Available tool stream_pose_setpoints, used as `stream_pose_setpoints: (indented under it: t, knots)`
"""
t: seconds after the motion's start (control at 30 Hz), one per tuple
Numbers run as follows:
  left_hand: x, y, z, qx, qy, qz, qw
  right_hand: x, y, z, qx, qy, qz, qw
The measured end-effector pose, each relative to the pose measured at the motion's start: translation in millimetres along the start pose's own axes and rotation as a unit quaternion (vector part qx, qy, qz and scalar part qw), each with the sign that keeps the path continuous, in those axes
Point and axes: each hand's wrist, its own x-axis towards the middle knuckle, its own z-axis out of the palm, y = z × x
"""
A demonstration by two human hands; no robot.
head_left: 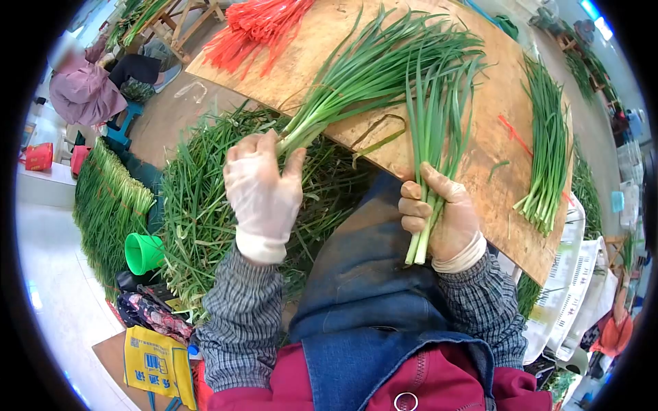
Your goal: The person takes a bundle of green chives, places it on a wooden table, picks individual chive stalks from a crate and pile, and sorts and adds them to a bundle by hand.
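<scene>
Both hands wear thin whitish gloves. My right hand (442,212) is closed around a few green stalks (433,144), their pale ends sticking out below the fist and the leaves lying up over the board. At the board's front edge, my left hand (264,185) has its thumb and fingers around the pale end of a larger pile of green stalks (370,82). That pile spreads across the wooden board (343,137). A separate bundle (546,151) lies at the board's right side, beside a red strip (515,135).
Red ties (257,31) lie on the board's far left. Loose leaves (205,198) heap below its front edge. Stacked bundles (110,205), a green bucket (142,253) and a yellow bag (154,366) are at left. Another person (86,92) sits at upper left.
</scene>
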Motion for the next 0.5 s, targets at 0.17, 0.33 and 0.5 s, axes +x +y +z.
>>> stream_pose_setpoints:
  t: [0.17,0.33,0.5]
  knots:
    - [-6.0,11.3,0.9,-0.024,-0.018,0.038,0.999,4.6,3.1,17.7,-0.105,-0.004,-0.048,0.993]
    - [-31.9,47.9,-25.2,-0.055,-0.017,0.145,0.988,19.6,21.3,23.7,-0.193,0.137,-0.083,0.968]
    - [-44.2,50.9,-29.1,-0.18,-0.085,0.112,0.974,23.6,22.4,18.2,-0.189,0.146,-0.095,0.966]
